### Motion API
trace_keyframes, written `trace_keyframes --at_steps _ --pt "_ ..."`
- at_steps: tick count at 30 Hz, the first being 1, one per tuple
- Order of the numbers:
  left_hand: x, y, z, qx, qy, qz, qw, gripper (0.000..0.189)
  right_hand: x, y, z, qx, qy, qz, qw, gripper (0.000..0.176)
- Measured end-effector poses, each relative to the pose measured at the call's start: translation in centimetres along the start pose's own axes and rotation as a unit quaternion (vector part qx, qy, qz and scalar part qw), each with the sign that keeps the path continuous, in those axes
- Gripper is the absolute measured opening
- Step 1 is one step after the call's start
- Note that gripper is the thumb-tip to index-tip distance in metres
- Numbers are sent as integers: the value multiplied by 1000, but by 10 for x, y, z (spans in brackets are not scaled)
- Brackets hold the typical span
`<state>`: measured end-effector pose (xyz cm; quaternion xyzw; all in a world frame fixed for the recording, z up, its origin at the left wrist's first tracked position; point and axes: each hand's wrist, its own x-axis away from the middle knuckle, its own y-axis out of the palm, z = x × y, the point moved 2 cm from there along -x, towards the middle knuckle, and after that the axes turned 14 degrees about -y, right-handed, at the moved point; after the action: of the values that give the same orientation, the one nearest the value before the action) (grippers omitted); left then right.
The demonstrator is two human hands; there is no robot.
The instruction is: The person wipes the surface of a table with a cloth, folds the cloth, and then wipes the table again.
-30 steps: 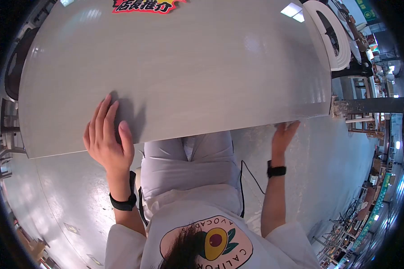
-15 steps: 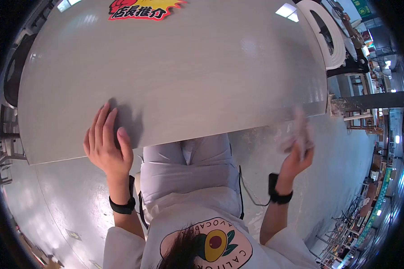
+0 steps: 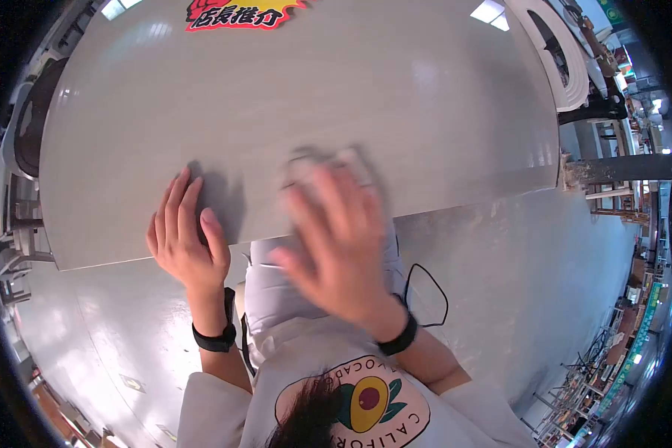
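Observation:
At the near edge of the grey table (image 3: 425, 112), my left hand (image 3: 189, 235) rests with its fingers stretched and thumb apart, holding nothing. My right hand (image 3: 336, 243) is blurred by motion over the near middle of the tabletop. Its fingers press on a light greyish cloth (image 3: 357, 162), which shows only in part beyond the fingertips. The rest of the cloth is hidden beneath the hand.
A red and yellow sign with black characters (image 3: 239, 16) lies at the far side of the table. White curved chair parts (image 3: 571, 67) stand at the right edge, a dark chair (image 3: 33, 123) at the left. A black cable (image 3: 446, 299) hangs beside my legs.
My right hand has moved left from beyond the table's right front edge to the near middle, bringing the cloth onto the tabletop. My left hand rests much as before.

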<state>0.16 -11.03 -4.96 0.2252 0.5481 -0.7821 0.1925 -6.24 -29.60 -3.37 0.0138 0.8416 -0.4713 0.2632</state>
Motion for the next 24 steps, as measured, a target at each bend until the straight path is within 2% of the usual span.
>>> trace_keyframes --at_steps 4,8,10,14,16,17,19,24 --pt "1 2 -2 12 -6 -9 1000 32 -13 35 -42 -72 -65 23 995 58" --pt "-1 0 2 20 -7 -15 1000 30 -10 25 -21 -70 -82 -20 994 45" --pt "-1 -1 4 12 -10 -17 1000 30 -2 6 1 -38 -59 -32 997 42" --pt "0 -2 4 -3 -13 -21 1000 30 42 -47 79 111 -30 36 993 40" --pt "1 -1 3 -1 -16 -21 1000 30 79 -81 139 184 40 38 981 39" --pt "1 -1 2 6 -17 -20 1000 30 99 -99 170 232 105 45 966 39" --pt "0 0 2 9 -14 -18 1000 30 135 -136 234 208 153 148 955 40" --pt "1 0 2 6 -8 -18 1000 31 162 -197 336 210 214 180 937 39"
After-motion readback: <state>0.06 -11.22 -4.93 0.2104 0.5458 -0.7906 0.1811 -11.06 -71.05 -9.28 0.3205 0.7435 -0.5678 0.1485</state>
